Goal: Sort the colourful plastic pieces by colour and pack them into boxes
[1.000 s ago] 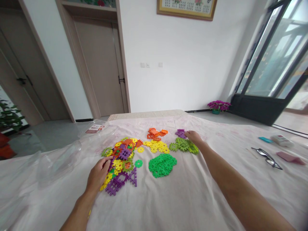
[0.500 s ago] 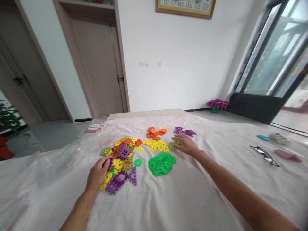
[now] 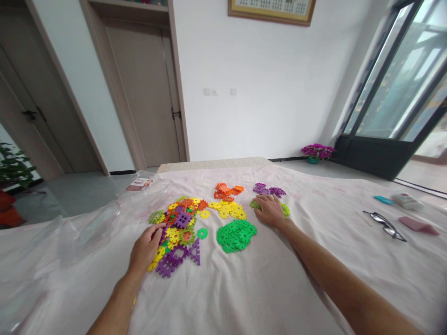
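Note:
A mixed pile of plastic interlocking pieces (image 3: 183, 219) in purple, yellow, orange and green lies left of centre on the cloth. At its left edge my left hand (image 3: 148, 244) is closed, thumb and fingers around the edge of a purple piece (image 3: 162, 235). My right hand (image 3: 270, 211) lies palm down with fingers spread over light green flower pieces (image 3: 285, 209), partly hiding them. Beside it are sorted groups: yellow flower pieces (image 3: 232, 210), green flower pieces (image 3: 236, 236), orange pieces (image 3: 225, 191) and purple flower pieces (image 3: 277, 191). One green flower piece (image 3: 201, 233) lies apart.
Clear plastic packaging (image 3: 94, 225) lies on the left of the pale bedcloth (image 3: 244, 288). On the right are glasses (image 3: 386, 225), a pink folded item (image 3: 417, 225), a blue object (image 3: 383, 200) and a white packet (image 3: 407, 202).
My right hand has shifted a little to the right and flattened over the light green pieces, which now show on both sides of it. My left hand stays at the pile's edge.

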`<state>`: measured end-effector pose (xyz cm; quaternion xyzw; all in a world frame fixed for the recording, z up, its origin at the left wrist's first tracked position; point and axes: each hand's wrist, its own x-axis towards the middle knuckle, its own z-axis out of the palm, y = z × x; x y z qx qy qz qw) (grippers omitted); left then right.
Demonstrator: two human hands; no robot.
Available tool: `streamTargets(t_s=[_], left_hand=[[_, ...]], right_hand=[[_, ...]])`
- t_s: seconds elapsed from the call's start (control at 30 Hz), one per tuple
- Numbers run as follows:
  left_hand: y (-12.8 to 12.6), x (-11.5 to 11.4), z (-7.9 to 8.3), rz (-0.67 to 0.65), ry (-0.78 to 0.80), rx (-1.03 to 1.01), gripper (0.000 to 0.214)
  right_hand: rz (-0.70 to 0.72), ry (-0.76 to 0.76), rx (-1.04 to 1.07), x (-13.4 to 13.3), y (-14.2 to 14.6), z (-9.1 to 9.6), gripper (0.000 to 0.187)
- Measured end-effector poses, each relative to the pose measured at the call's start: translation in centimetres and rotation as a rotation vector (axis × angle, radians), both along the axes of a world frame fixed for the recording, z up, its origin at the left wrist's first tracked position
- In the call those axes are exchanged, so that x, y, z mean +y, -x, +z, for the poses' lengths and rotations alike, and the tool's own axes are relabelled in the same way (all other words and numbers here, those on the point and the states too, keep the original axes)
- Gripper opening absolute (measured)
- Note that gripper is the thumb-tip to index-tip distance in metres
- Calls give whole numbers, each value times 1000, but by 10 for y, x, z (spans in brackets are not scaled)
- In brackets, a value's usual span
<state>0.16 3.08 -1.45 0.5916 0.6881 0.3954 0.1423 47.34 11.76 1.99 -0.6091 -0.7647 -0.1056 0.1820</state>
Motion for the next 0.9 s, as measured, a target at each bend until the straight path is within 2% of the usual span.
streamTargets(t_s=[0.07,0.2,0.27,0.37,0.5,0.63,0.9], left_hand=[[0,0,0,5,7,2,39],[0,1,-1,8,3,2,38],[-1,0,-1,0,1,0,38],[-1,-1,0,-3,9,-8,37],[-1,0,1,8,14,-16,37],[-2,0,2,12,33,-19,36],[0,0,0,0,24,-18,37]], right_hand=[[29,-3,29,-4,11,5,39],[156,42,55,-7,47,19,31],[146,88,26,-3,65,23,31],[69,174,-40,6,84,23,42],[-3,229,-14,19,92,18,51],[9,222,27,31,93,17,51],[189,218,145,62,104,20,44]])
